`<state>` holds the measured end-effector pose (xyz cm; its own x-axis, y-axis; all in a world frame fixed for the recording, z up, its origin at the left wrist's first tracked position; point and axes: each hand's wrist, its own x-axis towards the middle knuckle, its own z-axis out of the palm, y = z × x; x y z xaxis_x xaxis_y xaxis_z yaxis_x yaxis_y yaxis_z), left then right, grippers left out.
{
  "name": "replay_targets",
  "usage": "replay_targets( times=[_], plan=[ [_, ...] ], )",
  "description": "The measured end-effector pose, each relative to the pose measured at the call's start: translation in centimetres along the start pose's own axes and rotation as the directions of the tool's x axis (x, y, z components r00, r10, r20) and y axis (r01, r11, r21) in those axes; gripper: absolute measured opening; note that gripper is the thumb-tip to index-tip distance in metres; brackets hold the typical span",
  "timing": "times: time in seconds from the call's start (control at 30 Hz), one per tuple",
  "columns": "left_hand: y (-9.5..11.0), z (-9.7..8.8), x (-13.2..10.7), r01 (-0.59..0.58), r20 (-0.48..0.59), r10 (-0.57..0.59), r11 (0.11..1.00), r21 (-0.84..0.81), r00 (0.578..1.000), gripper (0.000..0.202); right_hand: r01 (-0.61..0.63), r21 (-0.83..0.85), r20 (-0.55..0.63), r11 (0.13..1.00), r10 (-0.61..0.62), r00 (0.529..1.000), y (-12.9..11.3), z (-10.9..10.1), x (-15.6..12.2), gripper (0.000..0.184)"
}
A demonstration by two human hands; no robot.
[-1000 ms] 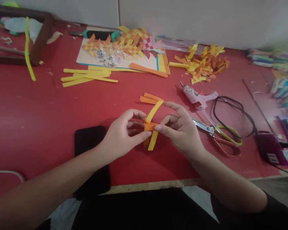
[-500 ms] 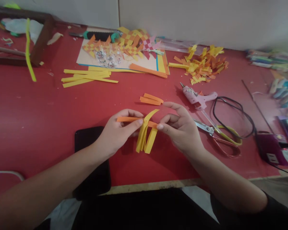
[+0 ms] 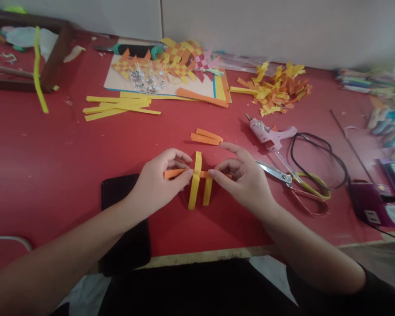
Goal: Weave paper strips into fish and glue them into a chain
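Note:
My left hand [image 3: 158,182] pinches the left end of an orange paper strip [image 3: 174,173] between thumb and fingers. My right hand [image 3: 245,177] pinches the same strip's right end. Two yellow paper strips [image 3: 195,182] hang folded over the orange one, side by side, their ends pointing toward me just above the red table [image 3: 69,149]. A short pair of loose orange strips [image 3: 206,136] lies just behind my hands.
A black phone [image 3: 125,219] lies under my left forearm. Scissors [image 3: 296,184], a pink glue gun [image 3: 271,134] and its black cord [image 3: 316,153] lie to the right. Yellow strips [image 3: 118,106], woven paper pieces [image 3: 171,59] and a scrap pile [image 3: 276,87] sit farther back.
The orange strip was drawn out flat between both hands. The yellow strips, earlier crossed and splayed, now hang straight and parallel over it.

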<state>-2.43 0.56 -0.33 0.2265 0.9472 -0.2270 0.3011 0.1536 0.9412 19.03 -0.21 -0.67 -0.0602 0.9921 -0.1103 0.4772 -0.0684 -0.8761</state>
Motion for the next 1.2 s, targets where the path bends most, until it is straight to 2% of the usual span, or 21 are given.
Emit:
replay_targets(
  times=[0.07, 0.1, 0.17, 0.23, 0.33, 0.47, 0.6, 0.73, 0.9, 1.03, 1.13, 1.2],
  plan=[
    [-0.2, -0.1, -0.3, -0.11, -0.048, 0.13, 0.947, 0.302, 0.99, 0.017, 0.099, -0.134, -0.014, 0.986, -0.102, 0.995, 0.4, 0.2, 0.0, 0.052],
    [-0.2, -0.1, -0.5, -0.164, -0.062, 0.215, 0.872, 0.461, 0.975, 0.019, 0.165, -0.215, -0.017, 0.963, -0.173, 0.985, 0.6, 0.2, 0.0, 0.046],
    [-0.3, 0.0, -0.7, -0.242, -0.046, 0.383, 0.667, 0.705, 0.922, 0.024, 0.303, -0.373, -0.002, 0.877, -0.328, 0.945, 0.9, 0.3, 0.1, 0.033],
    [-0.3, 0.1, -0.8, -0.29, -0.007, 0.513, 0.497, 0.818, 0.858, 0.022, 0.408, -0.491, 0.032, 0.77, -0.452, 0.891, 1.1, 0.4, 0.2, 0.024],
    [-0.3, 0.2, -0.6, -0.371, 0.072, 0.601, 0.39, 0.843, 0.796, 0.013, 0.481, -0.58, 0.077, 0.657, -0.544, 0.835, 1.2, 0.5, 0.2, 0.021],
    [-0.8, 0.1, -0.4, -0.485, 0.227, 0.543, 0.396, 0.78, 0.809, 0.02, 0.557, -0.524, 0.145, 0.644, -0.577, 0.804, 1.0, 0.7, 0.1, 0.025],
    [-1.1, 0.2, -0.3, -0.5, 0.232, 0.544, 0.417, 0.759, 0.806, 0.022, 0.593, -0.439, 0.237, 0.675, -0.549, 0.801, 0.6, 0.9, -0.1, 0.031],
    [-1.1, 0.3, -0.3, -0.514, 0.218, 0.579, 0.414, 0.752, 0.786, 0.022, 0.553, -0.406, 0.261, 0.728, -0.487, 0.833, 0.4, 1.0, 0.0, 0.036],
    [-1.1, 0.3, -0.3, -0.517, 0.209, 0.582, 0.432, 0.739, 0.786, 0.026, 0.463, -0.341, 0.254, 0.818, -0.394, 0.883, 0.2, 1.2, 0.2, 0.037],
    [-0.9, 0.1, -0.3, -0.517, 0.216, 0.57, 0.439, 0.735, 0.793, 0.023, 0.405, -0.242, 0.179, 0.882, -0.369, 0.912, -0.2, 1.2, 0.4, 0.033],
    [-0.7, 0.0, -0.3, -0.492, 0.219, 0.535, 0.445, 0.748, 0.816, 0.021, 0.268, -0.007, 0.028, 0.963, -0.268, 0.963, -0.3, 1.0, 0.7, 0.019],
    [-0.7, 0.0, -0.3, -0.473, 0.207, 0.518, 0.457, 0.753, 0.83, 0.022, 0.156, 0.18, -0.06, 0.971, -0.147, 0.987, 0.0, 0.9, 1.0, 0.01]
  ],
)
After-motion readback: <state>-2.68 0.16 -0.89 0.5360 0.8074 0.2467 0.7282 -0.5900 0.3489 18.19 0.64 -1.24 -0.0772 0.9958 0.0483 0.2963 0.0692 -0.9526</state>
